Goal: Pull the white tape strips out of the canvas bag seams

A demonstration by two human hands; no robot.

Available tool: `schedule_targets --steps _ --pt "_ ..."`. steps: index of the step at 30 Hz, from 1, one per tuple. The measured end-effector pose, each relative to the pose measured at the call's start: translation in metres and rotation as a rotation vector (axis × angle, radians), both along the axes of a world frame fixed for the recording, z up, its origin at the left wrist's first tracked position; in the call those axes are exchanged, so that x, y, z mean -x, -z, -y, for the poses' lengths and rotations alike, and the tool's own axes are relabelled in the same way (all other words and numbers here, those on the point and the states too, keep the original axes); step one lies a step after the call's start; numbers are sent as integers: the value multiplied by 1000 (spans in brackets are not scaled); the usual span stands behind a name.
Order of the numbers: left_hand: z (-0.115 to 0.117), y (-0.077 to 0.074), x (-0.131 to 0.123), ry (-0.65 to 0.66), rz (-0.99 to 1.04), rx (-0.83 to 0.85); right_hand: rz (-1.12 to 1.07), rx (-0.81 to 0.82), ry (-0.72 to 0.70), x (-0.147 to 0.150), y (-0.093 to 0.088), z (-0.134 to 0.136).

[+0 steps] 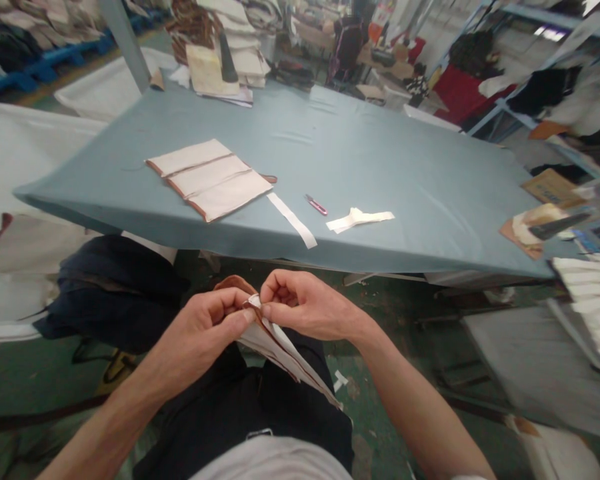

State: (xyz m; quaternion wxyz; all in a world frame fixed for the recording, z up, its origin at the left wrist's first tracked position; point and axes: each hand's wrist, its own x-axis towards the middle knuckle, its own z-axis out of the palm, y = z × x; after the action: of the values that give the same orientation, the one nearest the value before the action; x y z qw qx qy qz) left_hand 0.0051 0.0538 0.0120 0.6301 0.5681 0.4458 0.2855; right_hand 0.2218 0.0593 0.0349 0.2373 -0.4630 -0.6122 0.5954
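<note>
Over my lap I hold a cream fabric piece with brown edging (280, 350), which hangs down to the right from my fingers. My left hand (217, 323) pinches its upper edge between thumb and fingers. Close beside it, my right hand (300, 303) is closed, thumb and forefinger pinching the same edge at a small white bit. On the table ahead lies a similar cream panel with brown edges (213, 177), flat. A white strip (293, 220) runs from its corner toward the table's front edge. Red-handled thread snips (316, 205) lie to the right of that strip.
The blue-covered table (405, 180) spans the view ahead. Crumpled white strips (360, 219) lie near its front edge. Stacked fabric (225, 60) stands at the back left, a cone on cardboard (540, 227) at the right. A white bin (30, 147) and dark cloth (110, 287) are at left.
</note>
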Motion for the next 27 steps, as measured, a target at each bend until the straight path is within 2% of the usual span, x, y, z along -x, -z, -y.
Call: schedule_targets --steps 6,11,15,17,24,27 --pt "5 8 -11 -109 -51 -115 353 -175 209 9 -3 20" --pt "12 18 -17 -171 -108 -177 430 -148 315 20 11 30" --pt "14 25 -16 -195 -16 -45 341 -93 346 22 22 35" --pt "15 27 -14 -225 21 -14 332 -116 367 22 25 38" --pt "11 23 -17 -208 -102 -161 542 -393 328 25 34 45" --pt "10 22 -17 -195 -146 -192 507 -428 326 27 41 48"
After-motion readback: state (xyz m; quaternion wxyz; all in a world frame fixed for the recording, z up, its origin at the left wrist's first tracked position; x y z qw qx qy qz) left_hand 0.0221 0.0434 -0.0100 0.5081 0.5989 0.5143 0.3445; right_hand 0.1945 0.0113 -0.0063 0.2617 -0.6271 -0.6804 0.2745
